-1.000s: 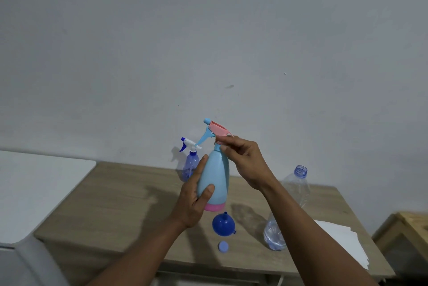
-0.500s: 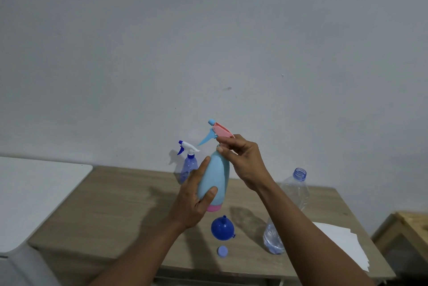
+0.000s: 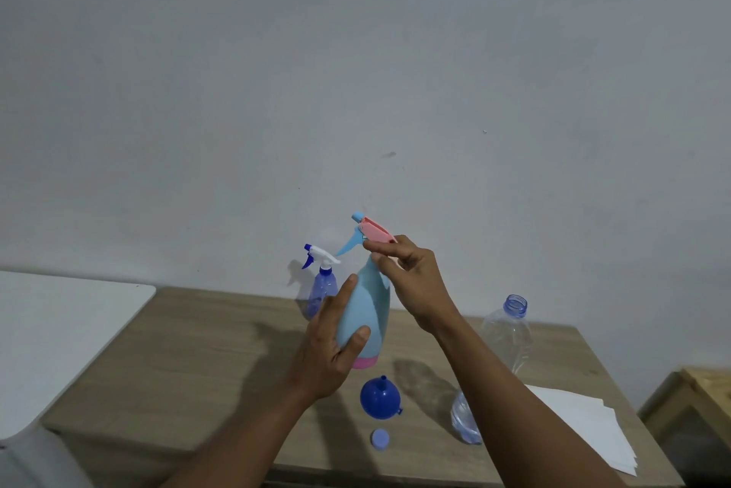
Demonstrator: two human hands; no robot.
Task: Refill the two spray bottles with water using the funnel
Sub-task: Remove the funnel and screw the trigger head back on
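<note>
Change: the light-blue plastic spray bottle with a pink base (image 3: pixel 366 309) had barely shifted over the last second. The fingers of the right hand (image 3: pixel 415 282) had crept a little round its neck, and it remained lifted clear of the wooden counter (image 3: pixel 197 349).
Cap: a small pale-blue round cap (image 3: pixel 380 439) lay nearest, by the counter's front edge, probably off the water bottle.
Funnel: a dark-blue plastic funnel (image 3: pixel 379 398) sat mouth-down, spout up, just behind the cap, unused but within easy reach.
Left hand: the left hand (image 3: pixel 328 353) was wrapped round the bottle's belly, seemingly to brace it against twisting.
Right hand: it pinched the collar beneath the pink trigger head (image 3: pixel 375 232), likely to unscrew it; the head was still on.
Water bottle: a clear plastic bottle (image 3: pixel 502 341) stood uncapped to the right, partly behind the right forearm, with a little water in its bottom.
Second sprayer: a small translucent blue spray bottle with a white-and-blue trigger (image 3: pixel 322 290) stood farthest back by the wall (image 3: pixel 356 92), unopened.
</note>
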